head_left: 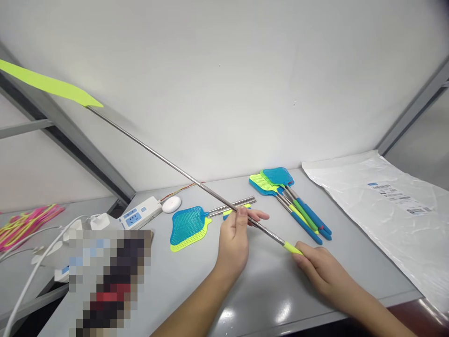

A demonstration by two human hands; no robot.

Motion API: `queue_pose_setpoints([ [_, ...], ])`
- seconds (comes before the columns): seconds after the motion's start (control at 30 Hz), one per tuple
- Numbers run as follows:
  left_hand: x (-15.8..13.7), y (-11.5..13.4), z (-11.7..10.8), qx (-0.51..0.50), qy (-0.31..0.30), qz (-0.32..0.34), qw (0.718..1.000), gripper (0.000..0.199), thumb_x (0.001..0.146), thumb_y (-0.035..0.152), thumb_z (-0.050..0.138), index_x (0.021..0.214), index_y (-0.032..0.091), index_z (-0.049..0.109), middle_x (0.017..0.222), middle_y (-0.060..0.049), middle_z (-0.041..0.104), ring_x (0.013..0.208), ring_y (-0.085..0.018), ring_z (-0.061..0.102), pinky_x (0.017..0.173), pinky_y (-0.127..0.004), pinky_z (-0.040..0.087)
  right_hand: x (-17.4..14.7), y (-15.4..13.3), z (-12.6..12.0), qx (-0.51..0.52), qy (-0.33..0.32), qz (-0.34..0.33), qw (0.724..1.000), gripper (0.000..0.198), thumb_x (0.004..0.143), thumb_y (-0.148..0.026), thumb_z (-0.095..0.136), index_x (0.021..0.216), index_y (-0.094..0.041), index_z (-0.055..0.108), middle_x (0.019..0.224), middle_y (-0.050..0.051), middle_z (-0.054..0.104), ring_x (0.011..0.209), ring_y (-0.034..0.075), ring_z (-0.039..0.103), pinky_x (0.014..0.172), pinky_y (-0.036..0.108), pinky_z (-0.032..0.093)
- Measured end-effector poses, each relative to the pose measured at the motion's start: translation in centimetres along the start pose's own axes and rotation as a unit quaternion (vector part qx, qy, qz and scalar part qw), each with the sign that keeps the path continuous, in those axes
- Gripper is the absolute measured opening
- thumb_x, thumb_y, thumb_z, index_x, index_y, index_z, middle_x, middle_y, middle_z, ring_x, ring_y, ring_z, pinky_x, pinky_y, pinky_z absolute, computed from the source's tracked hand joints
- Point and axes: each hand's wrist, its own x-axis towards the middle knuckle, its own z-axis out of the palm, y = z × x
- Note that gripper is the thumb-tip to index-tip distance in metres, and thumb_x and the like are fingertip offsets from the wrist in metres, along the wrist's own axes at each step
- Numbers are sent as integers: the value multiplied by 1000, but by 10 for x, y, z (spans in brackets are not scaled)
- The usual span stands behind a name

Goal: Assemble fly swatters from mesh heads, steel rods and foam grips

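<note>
A yellow-green fly swatter point(168, 162) with an extended metal telescopic rod slants across the view, its head raised at the upper left and seen edge-on. My right hand point(322, 271) is closed round its yellow-green grip at the lower right. Partway along the rod, my left hand point(235, 238) pinches the metal between thumb and fingers, some of them stretched out. Behind the left hand lie a blue fly swatter point(187, 227) and a yellow-green one under it, their rods partly hidden. Farther right, a pile of blue, green and yellow-green fly swatters point(278, 177) rests on the table.
A white plastic mailer point(379, 201) with labels covers the right side of the grey table point(280, 285). At left are a power strip point(140, 213), a white round device point(171, 204), cables and pink-yellow cords point(31, 224). A blurred patch hides the lower left.
</note>
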Motion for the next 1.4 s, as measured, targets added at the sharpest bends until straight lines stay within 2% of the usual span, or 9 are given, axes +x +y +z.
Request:
queue_pose_setpoints([
  [0.13, -8, -3, 8, 3, -66, -41, 997, 41, 97, 43, 32, 82, 17, 60, 100, -9, 72, 92, -20, 62, 85, -34, 43, 1, -2, -1, 10, 15, -9, 1000, 37, 99, -44, 27, 70, -23, 36, 58, -4, 44, 52, 14, 44, 53, 28, 29],
  [0.4, -3, 3, 3, 16, -101, -33, 994, 46, 98, 43, 29, 96, 18, 68, 107, -10, 69, 97, -22, 59, 84, -35, 44, 3, -1, 0, 4, 36, -6, 999, 37, 99, -43, 29, 69, -23, 37, 59, -3, 47, 53, 14, 46, 52, 27, 30],
  [0.47, 1, 6, -2, -4, -73, -10, 997, 49, 98, 44, 26, 95, 18, 68, 101, -10, 70, 91, -22, 60, 84, -36, 44, 2, 0, 1, 5, 33, -13, 999, 36, 99, -43, 28, 70, -23, 37, 59, -3, 46, 52, 14, 46, 52, 27, 30],
  [0.6, 13, 10, -18, -55, 46, 32, 997, 47, 97, 46, 29, 88, 16, 64, 84, -9, 69, 77, -19, 60, 79, -35, 46, -1, 5, 2, -11, 25, -25, 999, 35, 99, -41, 28, 71, -23, 38, 61, -2, 46, 54, 15, 47, 53, 28, 31],
  [0.73, 27, 16, -37, -79, 148, 65, 984, 41, 95, 47, 37, 80, 17, 60, 75, -5, 65, 68, -15, 57, 70, -30, 45, -1, 9, 5, -26, 7, -21, 999, 34, 99, -41, 29, 72, -23, 39, 61, -2, 48, 55, 15, 50, 54, 28, 31],
  [0.83, 32, 20, -45, -94, 194, 96, 972, 39, 94, 46, 40, 71, 18, 55, 69, -2, 61, 67, -14, 56, 67, -27, 44, -1, 11, 8, -29, -8, -18, 999, 34, 99, -41, 29, 73, -23, 40, 61, -2, 48, 56, 15, 50, 53, 28, 31],
  [1.07, 29, 16, -40, -67, 166, 61, 982, 45, 93, 47, 40, 63, 17, 56, 64, -4, 63, 67, -17, 60, 69, -30, 46, 1, 13, 4, -46, 4, -6, 999, 35, 99, -42, 30, 72, -23, 39, 62, -2, 48, 56, 16, 51, 55, 29, 32],
  [1.2, 26, 12, -35, -50, 147, 45, 987, 47, 92, 50, 40, 67, 16, 61, 74, -8, 69, 68, -18, 62, 69, -31, 47, 2, 11, -1, -40, 7, 7, 999, 37, 99, -44, 29, 70, -23, 38, 60, -2, 47, 55, 16, 50, 54, 29, 32],
  [1.4, 22, 12, -31, -57, 127, 38, 990, 48, 94, 49, 38, 71, 14, 62, 81, -10, 72, 70, -17, 63, 71, -33, 49, 3, 9, -3, -30, 14, 19, 999, 41, 98, -48, 27, 67, -23, 35, 60, -2, 45, 56, 15, 48, 55, 29, 31],
])
